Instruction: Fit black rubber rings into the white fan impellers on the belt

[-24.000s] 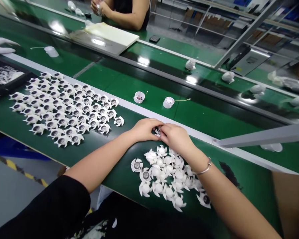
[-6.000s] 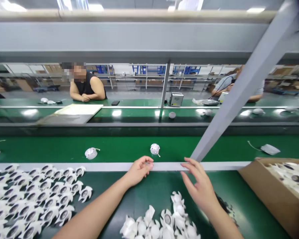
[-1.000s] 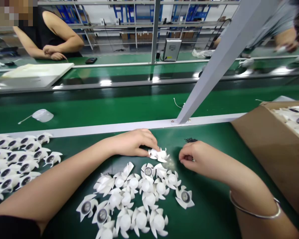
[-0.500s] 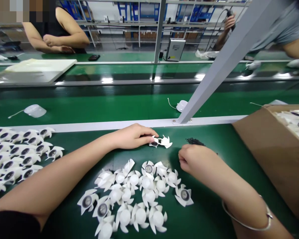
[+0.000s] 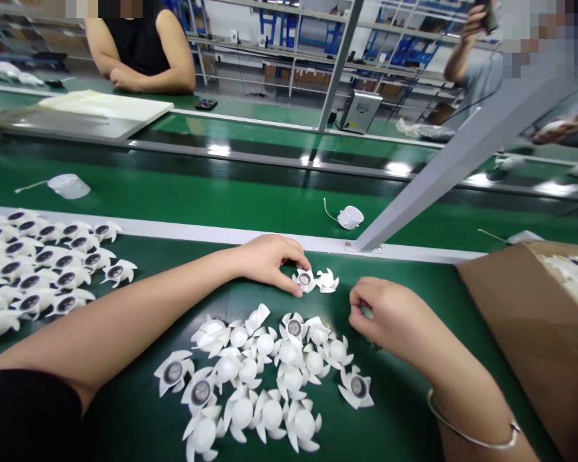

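My left hand (image 5: 270, 260) pinches a small white fan impeller (image 5: 304, 280) on the green bench, hub side up; a second impeller (image 5: 327, 280) lies touching it on the right. My right hand (image 5: 384, 314) hovers just right of them with its fingers curled in a pinch; what it holds is too small to make out. A loose pile of white impellers (image 5: 264, 372) lies in front of both hands. Rows of impellers with dark hubs up (image 5: 43, 263) cover the bench at the left.
A brown cardboard box (image 5: 520, 321) with more impellers stands at the right. A grey slanted post (image 5: 438, 176) rises behind my hands. On the conveyor beyond the white rail (image 5: 173, 232) lie a white cup-shaped part (image 5: 350, 217) and another (image 5: 68, 186). Two other people are across the line.
My view swung slightly left and down. My left hand turned the impeller hub side up and keeps hold of it. My right hand stayed curled beside it, drifting a little toward me.
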Available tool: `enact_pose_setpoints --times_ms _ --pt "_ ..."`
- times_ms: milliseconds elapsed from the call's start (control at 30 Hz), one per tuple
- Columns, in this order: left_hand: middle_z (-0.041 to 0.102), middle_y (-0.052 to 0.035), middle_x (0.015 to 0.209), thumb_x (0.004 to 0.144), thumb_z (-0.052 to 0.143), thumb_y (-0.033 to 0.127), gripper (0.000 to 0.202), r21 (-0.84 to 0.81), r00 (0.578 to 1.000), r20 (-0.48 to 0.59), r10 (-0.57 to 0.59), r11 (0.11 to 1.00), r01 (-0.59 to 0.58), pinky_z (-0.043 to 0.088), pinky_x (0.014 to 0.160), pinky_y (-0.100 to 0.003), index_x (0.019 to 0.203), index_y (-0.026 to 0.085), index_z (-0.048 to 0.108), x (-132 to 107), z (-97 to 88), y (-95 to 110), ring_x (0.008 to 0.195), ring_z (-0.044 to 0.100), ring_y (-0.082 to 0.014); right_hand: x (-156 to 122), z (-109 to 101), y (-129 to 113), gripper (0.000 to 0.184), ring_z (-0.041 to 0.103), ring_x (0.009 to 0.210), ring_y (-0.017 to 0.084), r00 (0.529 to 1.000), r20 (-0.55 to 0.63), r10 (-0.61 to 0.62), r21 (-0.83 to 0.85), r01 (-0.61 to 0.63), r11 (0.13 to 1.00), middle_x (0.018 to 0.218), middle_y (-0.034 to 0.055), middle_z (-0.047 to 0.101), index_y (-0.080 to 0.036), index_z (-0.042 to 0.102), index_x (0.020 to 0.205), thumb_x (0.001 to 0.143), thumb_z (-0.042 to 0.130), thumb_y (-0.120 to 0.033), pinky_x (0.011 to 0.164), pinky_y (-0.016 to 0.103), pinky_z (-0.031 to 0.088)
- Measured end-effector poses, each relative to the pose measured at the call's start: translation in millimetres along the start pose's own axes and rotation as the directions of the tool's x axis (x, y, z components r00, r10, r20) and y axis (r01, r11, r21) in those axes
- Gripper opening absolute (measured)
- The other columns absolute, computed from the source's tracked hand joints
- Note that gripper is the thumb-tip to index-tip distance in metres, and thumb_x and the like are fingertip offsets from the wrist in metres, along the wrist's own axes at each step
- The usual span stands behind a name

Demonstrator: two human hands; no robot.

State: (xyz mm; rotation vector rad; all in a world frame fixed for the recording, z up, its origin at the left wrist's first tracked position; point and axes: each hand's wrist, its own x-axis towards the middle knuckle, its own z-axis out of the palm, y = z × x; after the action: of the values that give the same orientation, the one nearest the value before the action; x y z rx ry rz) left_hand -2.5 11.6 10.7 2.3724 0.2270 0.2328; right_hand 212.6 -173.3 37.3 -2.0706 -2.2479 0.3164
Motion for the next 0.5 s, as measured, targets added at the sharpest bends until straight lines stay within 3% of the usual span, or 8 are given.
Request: enact_pose_setpoints --times_ms 133,267,500 --pt "0.07 -0.0005 0.095 0.075 0.078 0.047 0.038 -0.048 0.999 -0.006 0.041 0.998 -0.041 0.037 0.064 -0.022 0.104 0.024 0.076 1 3.6 -9 0.075 0.056 -0.0112 10 -2 -3 0.008 0.051 0.068 0.012 0.992 -0.098 -0.074 0.186 0.092 0.978 0.075 0.0 0.056 -0.019 0.056 0.073 0.079 0.053 -0.015 0.063 0.025 0.037" --pt "0.07 0.0009 0.093 0.074 0.079 0.046 0.035 -0.039 0.997 0.001 0.078 0.996 -0.078 0.036 0.063 -0.021 0.102 0.025 0.077 -1 2.7 -13 0.075 0.056 -0.0107 37 0 -17 0.007 0.052 0.068 0.012 0.986 -0.093 -0.138 0.27 0.158 0.95 0.075 -0.0009 0.059 -0.019 0.062 0.074 0.074 0.056 -0.014 0.063 0.025 0.038" --pt "0.069 0.0031 0.086 0.071 0.08 0.045 0.031 -0.001 0.995 -0.021 0.096 0.995 -0.097 0.034 0.06 -0.022 0.094 0.024 0.076 -1 3.5 -15 0.071 0.055 -0.0102 70 7 -32 0.005 0.053 0.065 0.013 0.971 -0.093 -0.221 0.266 0.238 0.934 0.071 -0.0007 0.06 -0.02 0.065 0.071 0.075 0.063 -0.022 0.06 0.026 0.038"
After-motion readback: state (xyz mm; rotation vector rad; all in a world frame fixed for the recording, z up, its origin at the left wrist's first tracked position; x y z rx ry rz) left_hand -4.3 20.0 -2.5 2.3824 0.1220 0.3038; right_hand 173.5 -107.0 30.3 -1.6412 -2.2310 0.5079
